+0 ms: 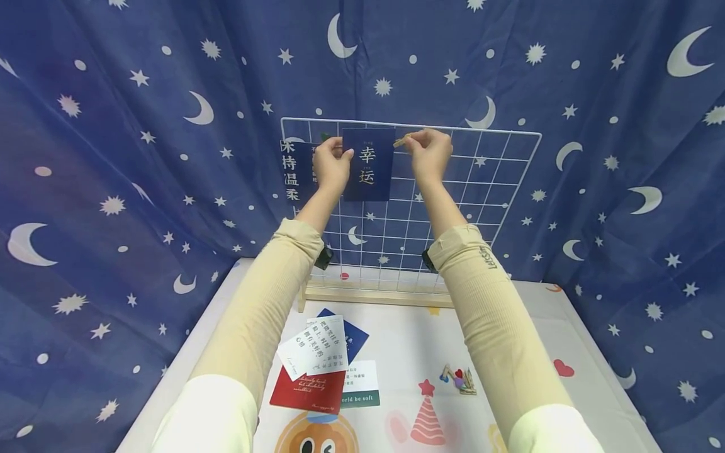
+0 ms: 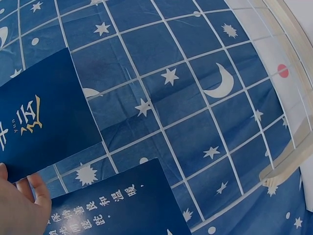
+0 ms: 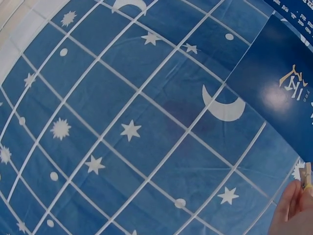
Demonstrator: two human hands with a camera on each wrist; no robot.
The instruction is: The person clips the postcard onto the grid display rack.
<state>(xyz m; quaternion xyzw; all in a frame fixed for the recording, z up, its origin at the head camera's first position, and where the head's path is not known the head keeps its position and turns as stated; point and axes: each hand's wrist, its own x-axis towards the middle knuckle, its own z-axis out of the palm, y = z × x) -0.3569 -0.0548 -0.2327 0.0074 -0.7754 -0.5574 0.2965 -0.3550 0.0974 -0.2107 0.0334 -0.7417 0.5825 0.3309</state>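
A dark blue card (image 1: 368, 185) with gold and white Chinese characters is held up against the upper part of a white wire grid (image 1: 498, 131). My left hand (image 1: 331, 167) pinches this card at its left edge, thumb in front. At the card's upper right edge, my right hand (image 1: 432, 151) holds a small wooden clothespin (image 1: 402, 139) between thumb and fingers. In the right wrist view the clothespin (image 3: 307, 176) is close to the card's corner; whether it bites the card cannot be told. Another blue card (image 2: 117, 205) with white characters is on the grid, partly behind my left hand.
Below, overlapping white cards (image 1: 320, 346), a red card (image 1: 308, 391) and a blue card (image 1: 357, 340) lie on the patterned table. Small colourful clips (image 1: 461, 380) sit to their right. A wooden base (image 1: 374, 296) carries the grid; a starry blue curtain (image 1: 141, 207) hangs behind.
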